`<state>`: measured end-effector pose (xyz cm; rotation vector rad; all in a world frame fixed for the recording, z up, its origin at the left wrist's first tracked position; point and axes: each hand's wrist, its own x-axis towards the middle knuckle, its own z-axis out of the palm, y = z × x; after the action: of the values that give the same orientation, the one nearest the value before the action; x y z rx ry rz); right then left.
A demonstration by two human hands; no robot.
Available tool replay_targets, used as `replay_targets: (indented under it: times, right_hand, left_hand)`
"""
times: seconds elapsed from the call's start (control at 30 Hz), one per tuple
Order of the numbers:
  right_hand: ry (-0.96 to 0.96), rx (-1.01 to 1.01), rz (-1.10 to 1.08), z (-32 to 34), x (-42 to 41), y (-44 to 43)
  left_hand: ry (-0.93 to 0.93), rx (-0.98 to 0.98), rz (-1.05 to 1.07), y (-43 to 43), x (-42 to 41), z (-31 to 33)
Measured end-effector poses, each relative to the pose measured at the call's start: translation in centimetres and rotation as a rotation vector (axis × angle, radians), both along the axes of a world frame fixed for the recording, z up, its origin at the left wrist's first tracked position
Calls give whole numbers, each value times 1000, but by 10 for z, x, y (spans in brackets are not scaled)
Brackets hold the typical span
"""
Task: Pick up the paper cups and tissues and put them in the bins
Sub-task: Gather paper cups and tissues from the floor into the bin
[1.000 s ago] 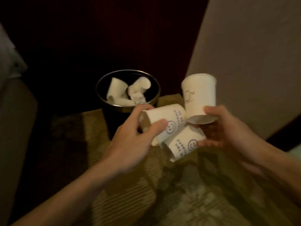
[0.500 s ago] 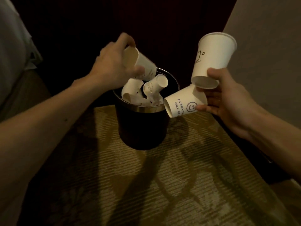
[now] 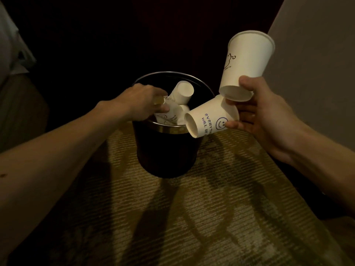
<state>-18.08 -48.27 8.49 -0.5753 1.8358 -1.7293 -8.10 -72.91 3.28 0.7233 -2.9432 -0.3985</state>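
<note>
A round black bin (image 3: pixel 165 150) with a shiny metal rim stands on the carpet and holds several white paper cups (image 3: pixel 183 92). My left hand (image 3: pixel 142 101) reaches over the bin's left rim and grips a smiley-printed cup (image 3: pixel 169 116) down inside the opening. To the right of the bin, my right hand (image 3: pixel 255 110) holds two cups at their bases. One is a tall upright cup (image 3: pixel 247 58) with a small drawing. The other is a smiley cup (image 3: pixel 209 120) lying sideways with its mouth over the bin's right rim.
Patterned olive carpet (image 3: pixel 192 217) covers the floor in front of the bin. A pale wall (image 3: pixel 317 54) rises on the right. A beige upholstered edge (image 3: pixel 17 104) with white cloth above it stands at the left. Behind the bin everything is dark.
My left hand has lowered its cup from above the bin into the opening. My right hand keeps both cups and has shifted slightly, the sideways one now nearer the rim.
</note>
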Motion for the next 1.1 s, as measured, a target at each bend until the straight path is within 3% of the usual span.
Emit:
replay_targets:
  times: [0.1,0.17,0.23,0.33,0.4,0.43,0.73,0.97,1.1]
  right_hand:
    - [-21,-21,19,3,1,-5]
    - [-23,-32,28,6,3,-7]
    - [-30,-49,22,10,4,-8]
    - [-59,-102,-14,18,4,-12]
    - [-80,-138,-29,25,4,-16]
    - [-89,-158,-29,28,3,-19]
    - [-261,-298,2,35,-10,-29]
    - [-195,-55,0,5,-24,-7]
    - [-181,3,12,-6,-27,-4]
  left_hand:
    - [-196,-71,-62,-1,-5,3]
    - [-228,-130,-48,3,-4,8]
    - [16,-127,-63,13,1,18]
    - [566,300,-46,41,13,31]
    - [649,598,-93,59,21,39]
    - [659,655,-120,64,23,41]
    - [779,350,-120,55,9,53]
    - [414,71,-104,43,-31,33]
    - [319,-9,-132,44,-53,15]
